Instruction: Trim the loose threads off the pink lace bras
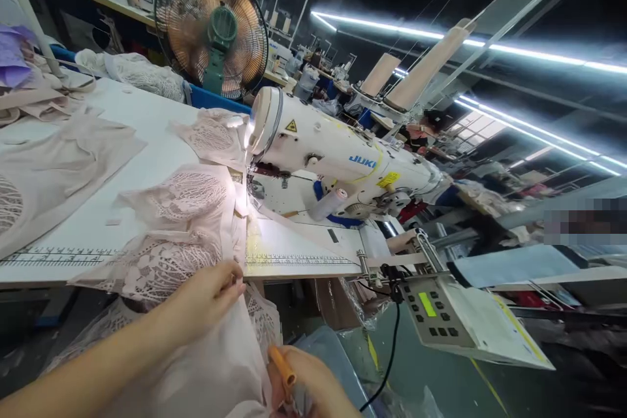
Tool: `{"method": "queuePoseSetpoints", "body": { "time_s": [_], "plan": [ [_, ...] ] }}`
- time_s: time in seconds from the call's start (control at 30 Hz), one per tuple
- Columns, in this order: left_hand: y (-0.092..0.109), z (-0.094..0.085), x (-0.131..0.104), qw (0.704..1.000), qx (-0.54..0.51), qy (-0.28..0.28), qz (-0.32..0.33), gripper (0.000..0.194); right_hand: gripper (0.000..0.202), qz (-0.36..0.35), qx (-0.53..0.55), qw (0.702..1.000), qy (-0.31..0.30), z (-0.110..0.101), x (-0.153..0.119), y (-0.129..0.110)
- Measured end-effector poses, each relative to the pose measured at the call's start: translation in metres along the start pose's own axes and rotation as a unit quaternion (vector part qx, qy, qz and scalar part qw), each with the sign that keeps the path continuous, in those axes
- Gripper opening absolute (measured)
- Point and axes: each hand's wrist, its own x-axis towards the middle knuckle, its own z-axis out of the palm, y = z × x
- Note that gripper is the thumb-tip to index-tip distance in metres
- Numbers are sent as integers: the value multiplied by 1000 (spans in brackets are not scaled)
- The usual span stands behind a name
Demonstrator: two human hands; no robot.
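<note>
My left hand is closed in a pinch on the edge of a pale pink lace garment at the table's front edge. The garment has lace cups and a plain fabric part that hangs down toward me. Lower down, my right hand is closed around an orange tool with a hollow, tube-like end. Its working end is mostly hidden by the fingers, close to the hanging fabric. The upper part of the garment lies beside the lit needle area of a white sewing machine.
A measuring tape strip runs along the front of the white table. More pale pink garment pieces lie at the left. A fan stands behind. At the right are a control panel and a hanging black cable.
</note>
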Motion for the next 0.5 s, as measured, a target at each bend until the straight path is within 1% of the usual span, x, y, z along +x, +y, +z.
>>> {"method": "queuePoseSetpoints", "body": {
  "time_s": [0.03,0.07,0.1,0.13,0.17,0.2,0.23,0.27,0.3,0.33,0.37,0.4,0.43,0.5],
  "plan": [
    [-2,0,-4,998,-47,-6,-32,20,31,9,15,1000,-6,-1,-1,1],
    [-4,-1,-12,990,-117,-8,-73,21,24,16,34,999,-10,-2,-2,0],
    [-5,-3,-22,971,-206,-10,-123,24,19,20,54,998,-10,-3,-2,-2],
    [-6,-4,-34,935,-305,-20,-179,27,15,18,73,997,-4,-5,-2,-5],
    [-6,-4,-44,887,-397,-38,-233,32,14,5,94,996,1,-6,-1,-8],
    [-5,-3,-54,842,-461,-56,-274,35,14,-14,116,993,1,-7,1,-11],
    [-3,-2,-60,821,-482,-74,-296,36,17,-32,138,990,0,-8,3,-14],
    [-1,0,-64,825,-471,-87,-300,38,22,-50,159,986,-9,-9,6,-16],
    [2,2,-65,849,-433,-91,-288,39,27,-63,177,982,-24,-10,8,-18],
    [4,4,-63,884,-379,-90,-259,39,31,-70,189,979,-39,-11,10,-20],
    [5,5,-60,916,-322,-89,-223,40,35,-66,194,977,-52,-12,12,-22],
    [4,7,-56,936,-278,-97,-192,40,40,-55,195,977,-60,-13,13,-24],
    [3,8,-52,945,-253,-116,-172,41,44,-39,195,978,-69,-15,13,-26],
    [-3,11,-46,939,-253,-165,-165,41,51,10,176,979,-100,-22,13,-29]
  ]
}}
